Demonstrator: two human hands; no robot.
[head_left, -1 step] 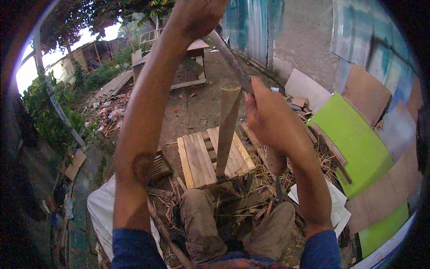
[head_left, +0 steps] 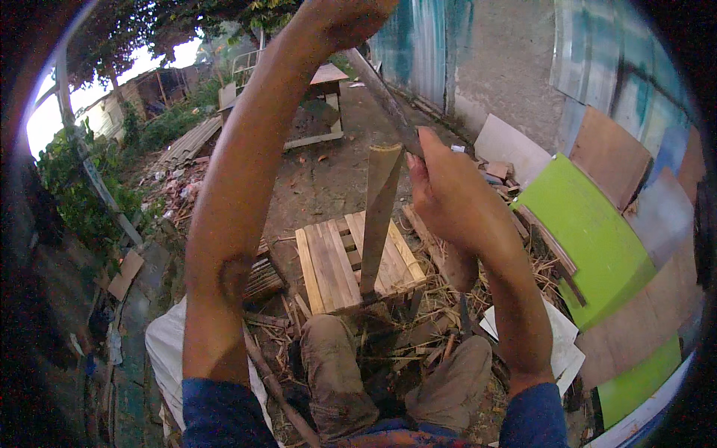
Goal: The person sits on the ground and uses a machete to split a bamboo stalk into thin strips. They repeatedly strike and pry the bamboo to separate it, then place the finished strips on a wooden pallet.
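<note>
Gripping gray bar (head_left: 385,101) in right hand (head_left: 459,194); can't tell for left hand (head_left: 352,21). See slatted surface (head_left: 328,269) partly behind tall board (head_left: 379,216), near sticks (head_left: 549,275).

Short blue sleeves (head_left: 224,411); bare forearms (head_left: 243,164); creased brown trousers (head_left: 332,373); blue shirt front (head_left: 385,427), reddish patterning.

Head-worn fisheye looks forward-down, hands (head_left: 457,193) close.
</note>
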